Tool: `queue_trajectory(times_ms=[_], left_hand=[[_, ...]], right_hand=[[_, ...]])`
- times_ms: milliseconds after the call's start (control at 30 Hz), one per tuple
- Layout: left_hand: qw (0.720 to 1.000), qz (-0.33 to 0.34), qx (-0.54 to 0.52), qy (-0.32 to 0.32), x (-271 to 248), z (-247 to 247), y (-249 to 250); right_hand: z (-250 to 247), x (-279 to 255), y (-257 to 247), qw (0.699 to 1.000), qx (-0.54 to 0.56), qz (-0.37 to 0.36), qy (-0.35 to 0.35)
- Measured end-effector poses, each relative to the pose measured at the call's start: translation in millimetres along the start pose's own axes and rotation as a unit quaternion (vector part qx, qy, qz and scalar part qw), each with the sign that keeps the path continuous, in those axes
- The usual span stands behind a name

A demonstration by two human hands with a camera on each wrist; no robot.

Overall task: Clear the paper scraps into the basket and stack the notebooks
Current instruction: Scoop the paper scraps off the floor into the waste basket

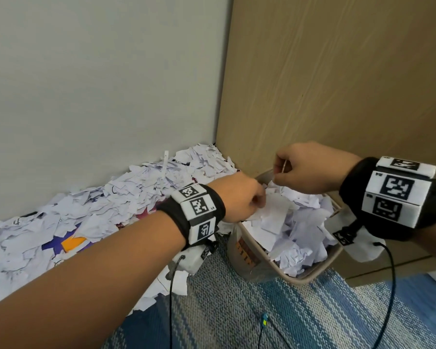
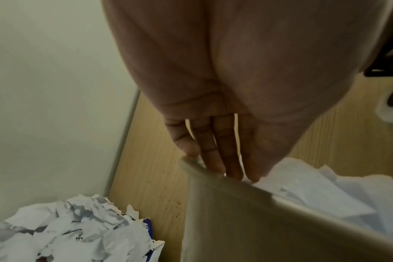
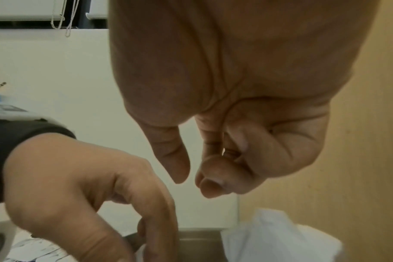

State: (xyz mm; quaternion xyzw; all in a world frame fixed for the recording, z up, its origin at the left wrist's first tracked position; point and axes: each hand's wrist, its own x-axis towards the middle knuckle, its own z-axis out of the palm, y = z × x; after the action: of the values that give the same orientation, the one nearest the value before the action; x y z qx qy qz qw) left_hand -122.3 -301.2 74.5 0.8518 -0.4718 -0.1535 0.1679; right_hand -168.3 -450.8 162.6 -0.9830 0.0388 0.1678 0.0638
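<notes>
Basket (image 1: pixel 310 275) brimful (paper scraps (image 1: pixel 297 230)).

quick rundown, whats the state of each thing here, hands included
basket: upright, heaped with scraps
paper scraps: most still piled against the wall
notebooks: buried, only bits of cover showing
left hand: fingers straight, tips at basket rim
right hand: over the basket, fingers curled; whether it holds a scrap is unclear

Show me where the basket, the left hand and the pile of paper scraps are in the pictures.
basket (image 1: pixel 320 274): head view, on its near beige rim.
left hand (image 1: pixel 239 197): head view, on the back of the hand.
pile of paper scraps (image 1: pixel 86 210): head view, on white scraps along the wall.
</notes>
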Motion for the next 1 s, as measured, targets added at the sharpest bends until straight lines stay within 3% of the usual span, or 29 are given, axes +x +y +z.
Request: queue_trajectory(times_ms=[167,300,533,667,800,1000], left_hand=[[0.994,-0.055,-0.044,0.084,-1.1,-17.0,-21.0],[0.979,-0.150,-0.060,0.126,-24.6,-26.7,-66.3],[0.927,-0.354,-0.020,0.119,-88.4,-0.6,-172.8],[0.894,-0.442,0.006,0.073,-123.2,24.6,-216.6],[0.872,-0.488,0.024,0.029,-137.8,44.5,-241.8],[0.836,-0.546,0.007,0.061,-147.8,58.4,-273.4]], right_hand=[[5.3,13.0,-33.4,0.999,0.026,-0.029,0.014],[11.7,31.7,-74.9,0.997,0.046,-0.058,0.024],[54.8,88.6,-149.7,0.996,0.016,-0.086,-0.035],[96.1,121.3,-173.1,0.997,0.033,-0.041,-0.049],[144.5,152.1,-170.8,0.993,0.092,0.024,-0.075],[179.5,200.9,-152.6,0.979,0.138,0.151,-0.025]])
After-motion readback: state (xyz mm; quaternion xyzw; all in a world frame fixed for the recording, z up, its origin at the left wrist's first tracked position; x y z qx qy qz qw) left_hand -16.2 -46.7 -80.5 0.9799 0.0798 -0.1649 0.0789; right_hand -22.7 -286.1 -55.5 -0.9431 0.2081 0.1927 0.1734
